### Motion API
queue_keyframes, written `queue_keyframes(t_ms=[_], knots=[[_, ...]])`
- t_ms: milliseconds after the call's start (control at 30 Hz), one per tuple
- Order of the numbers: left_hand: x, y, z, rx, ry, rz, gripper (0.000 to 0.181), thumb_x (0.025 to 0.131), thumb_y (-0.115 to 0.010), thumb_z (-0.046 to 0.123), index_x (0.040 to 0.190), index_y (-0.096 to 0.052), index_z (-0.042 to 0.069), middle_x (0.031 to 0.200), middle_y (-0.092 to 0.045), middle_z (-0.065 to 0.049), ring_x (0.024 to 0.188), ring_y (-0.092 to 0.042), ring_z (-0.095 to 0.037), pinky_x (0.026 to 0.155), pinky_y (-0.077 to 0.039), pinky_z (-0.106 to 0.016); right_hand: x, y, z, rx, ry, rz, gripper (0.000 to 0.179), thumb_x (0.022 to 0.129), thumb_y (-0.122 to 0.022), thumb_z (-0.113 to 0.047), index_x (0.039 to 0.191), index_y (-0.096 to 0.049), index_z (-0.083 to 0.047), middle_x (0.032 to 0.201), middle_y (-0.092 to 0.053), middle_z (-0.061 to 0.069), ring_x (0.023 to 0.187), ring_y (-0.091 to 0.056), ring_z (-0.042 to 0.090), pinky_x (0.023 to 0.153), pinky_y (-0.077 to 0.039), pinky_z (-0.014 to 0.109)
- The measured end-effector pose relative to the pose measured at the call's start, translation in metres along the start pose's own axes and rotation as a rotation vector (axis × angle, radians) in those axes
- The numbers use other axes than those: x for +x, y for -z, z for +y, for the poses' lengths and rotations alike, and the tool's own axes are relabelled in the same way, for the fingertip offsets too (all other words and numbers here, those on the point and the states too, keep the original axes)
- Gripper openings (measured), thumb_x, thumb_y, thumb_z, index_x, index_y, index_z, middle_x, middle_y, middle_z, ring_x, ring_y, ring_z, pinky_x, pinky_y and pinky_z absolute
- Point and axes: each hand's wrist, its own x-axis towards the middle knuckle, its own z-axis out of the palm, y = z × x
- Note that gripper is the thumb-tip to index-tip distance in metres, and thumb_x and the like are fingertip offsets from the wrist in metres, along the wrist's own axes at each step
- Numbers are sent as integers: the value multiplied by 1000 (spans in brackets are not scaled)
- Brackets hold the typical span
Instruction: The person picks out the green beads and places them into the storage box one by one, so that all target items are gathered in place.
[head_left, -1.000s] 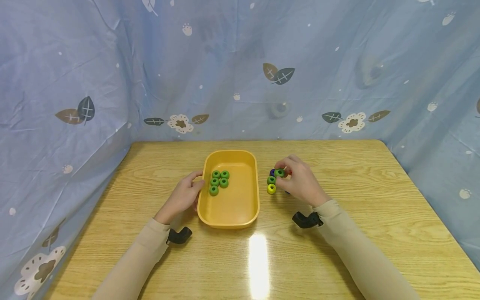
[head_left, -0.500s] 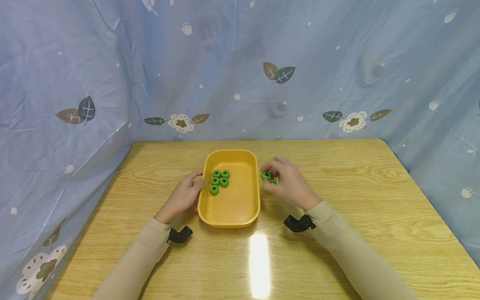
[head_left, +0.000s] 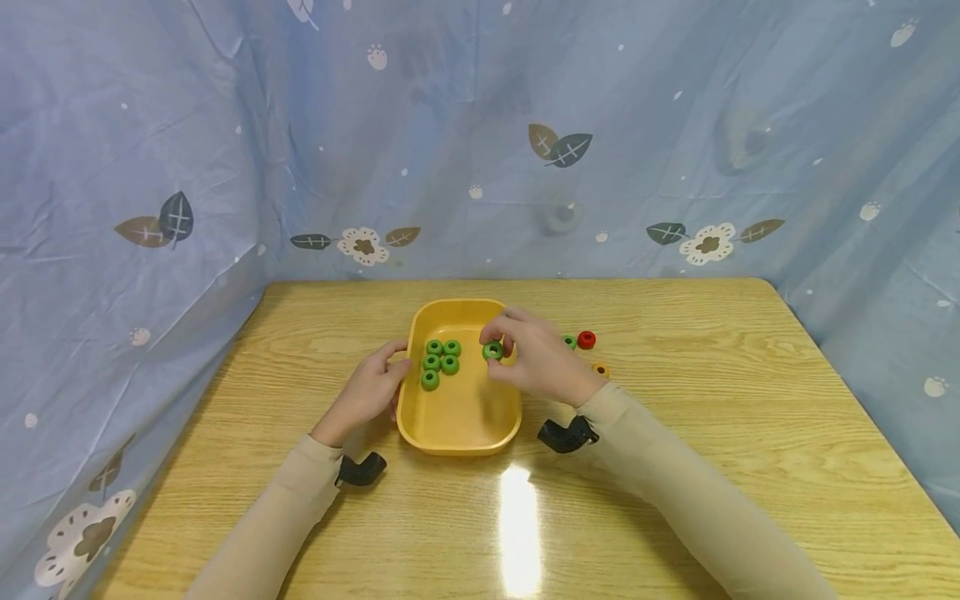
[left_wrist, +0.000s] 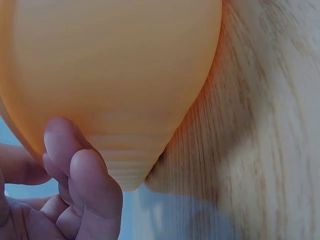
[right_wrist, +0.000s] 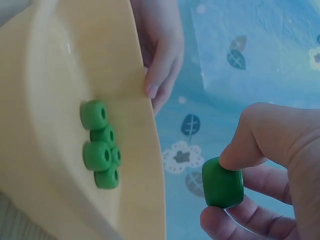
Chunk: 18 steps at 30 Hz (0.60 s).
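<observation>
My left hand (head_left: 366, 390) holds the left rim of a yellow plastic tray (head_left: 465, 417). In the left wrist view its fingers (left_wrist: 92, 182) lie against the outer wall of the tray. Several green beads (head_left: 450, 365) with holes sit grouped in the tray's left half. Over the right part of the tray, my right hand (head_left: 542, 357) pinches another green bead (head_left: 492, 351) between thumb and fingers. The right wrist view shows this held green bead (right_wrist: 223, 184) up close, apart from the grouped beads (right_wrist: 97, 156).
On the wooden table (head_left: 675, 333), right of the tray, lie a red bead (head_left: 587, 339), a green bead (head_left: 569, 342) and an orange-yellow bead (head_left: 601, 369). My right hand and wrist may cover more there. A blue patterned curtain (head_left: 480, 142) hangs behind the table.
My right hand has moved left from the loose beads to above the tray, carrying the green bead. The left hand and the tray stay in place.
</observation>
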Motion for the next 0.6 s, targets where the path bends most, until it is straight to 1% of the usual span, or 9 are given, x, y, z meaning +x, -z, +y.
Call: queue_keyframes(t_ms=[233, 433, 600], knots=[[0, -1, 1, -37, 9, 7, 48, 112, -44, 25, 157, -41, 8, 64, -64, -11, 46, -59, -28, 48, -55, -43, 18, -8, -8, 11, 7, -63, 20, 88, -72, -11, 107, -72, -10, 101, -62, 2, 78, -59, 18, 72, -50, 29], [-1, -1, 1, -39, 15, 8, 48, 112, -43, 26, 157, -41, 9, 65, -64, -11, 47, -59, -28, 49, -55, -44, 31, -18, -11, 18, 5, -110, 21, 90, -74, -11, 111, -72, -7, 103, -63, 4, 79, -62, 17, 73, -52, 28], [-2, -1, 2, -46, 16, -5, 48, 112, -43, 27, 158, -40, 10, 66, -64, -11, 48, -58, -28, 49, -55, -44, 39, -25, -12, 28, -1, -134, 22, 91, -75, -11, 112, -72, -5, 104, -64, 6, 79, -60, 15, 73, -53, 28]])
